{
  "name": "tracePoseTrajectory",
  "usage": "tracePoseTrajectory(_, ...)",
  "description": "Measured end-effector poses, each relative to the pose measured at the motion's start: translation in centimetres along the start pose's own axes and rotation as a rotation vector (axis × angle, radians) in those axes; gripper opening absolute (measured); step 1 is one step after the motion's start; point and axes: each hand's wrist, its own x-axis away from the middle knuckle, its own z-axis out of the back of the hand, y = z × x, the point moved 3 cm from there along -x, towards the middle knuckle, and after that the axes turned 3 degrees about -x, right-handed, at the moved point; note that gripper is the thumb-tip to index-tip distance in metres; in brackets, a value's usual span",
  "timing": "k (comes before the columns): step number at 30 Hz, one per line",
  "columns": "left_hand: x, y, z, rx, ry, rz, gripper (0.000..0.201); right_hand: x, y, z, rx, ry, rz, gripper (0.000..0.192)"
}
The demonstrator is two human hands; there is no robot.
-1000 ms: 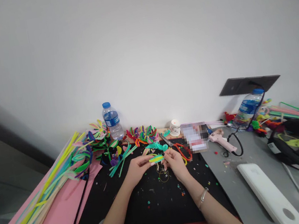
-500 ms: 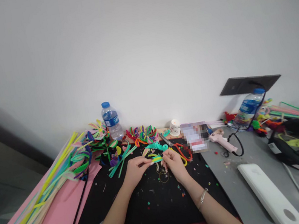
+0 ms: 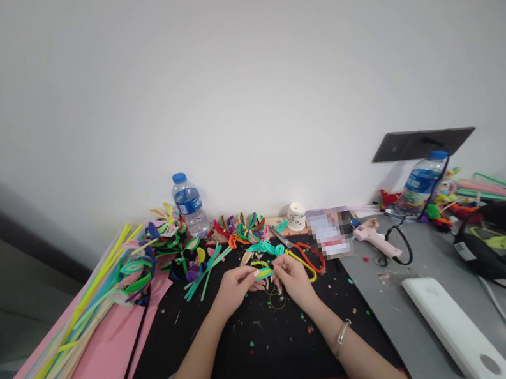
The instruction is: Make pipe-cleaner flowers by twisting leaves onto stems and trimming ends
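Note:
Between my hands is a small looped piece of yellow and green pipe cleaner [image 3: 264,273]. My left hand [image 3: 238,288] pinches its left end between thumb and fingers. The fingertips of my right hand [image 3: 292,275] close on its right end. Just beyond my fingers lie turquoise bent pipe cleaners [image 3: 263,250]. Scissors [image 3: 281,236] with orange-red and yellow handles [image 3: 310,257] rest behind my right hand. To the left of my left hand, cut green pipe cleaners [image 3: 208,271] lie crossed on the black mat [image 3: 261,356].
Long pipe cleaners [image 3: 76,322] lie over pink sheets [image 3: 100,364] at left. Along the wall stand a water bottle [image 3: 188,205], colourful pipe-cleaner flowers [image 3: 242,227] and a paper cup [image 3: 296,216]. A pink glue gun [image 3: 378,241], a white power bank [image 3: 455,327] and another bottle [image 3: 420,184] are at right.
The yellow and green piece, pressed nearly flat before, now bows open into a loop. My hands have shifted slightly, still pinching its ends.

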Motion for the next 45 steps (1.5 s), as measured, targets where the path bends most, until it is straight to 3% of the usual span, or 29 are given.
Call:
tracePoseTrajectory(5,0.0,0.2,-0.1,-0.075,-0.019,0.011,0.027,0.0,0.1,0.1,0.046,-0.001,0.023,0.017)
tracePoseTrajectory(17,0.5,1.3,-0.1,-0.353,0.134,-0.229,0.028,0.3,0.0,0.0,0.133,0.039,0.084,0.021)
tracePoseTrajectory(24,0.4,0.9,-0.2,-0.201,0.011,-0.141,0.026,0.3,-0.3,0.3,0.093,0.070,0.074,0.023)
tracePoseTrajectory(33,0.5,0.8,-0.1,-0.276,0.073,-0.169,0.033,0.3,0.0,0.2,0.131,0.066,0.107,0.021)
tracePoseTrajectory(38,0.5,0.9,-0.1,-0.299,0.025,-0.183,0.030,0.4,-0.1,0.4,0.140,0.063,0.105,0.021)
tracePoseTrajectory(45,0.9,2.1,-0.8,-0.505,-0.080,-0.290,0.022,0.8,-0.4,-0.4,0.213,-0.085,0.077,0.017)
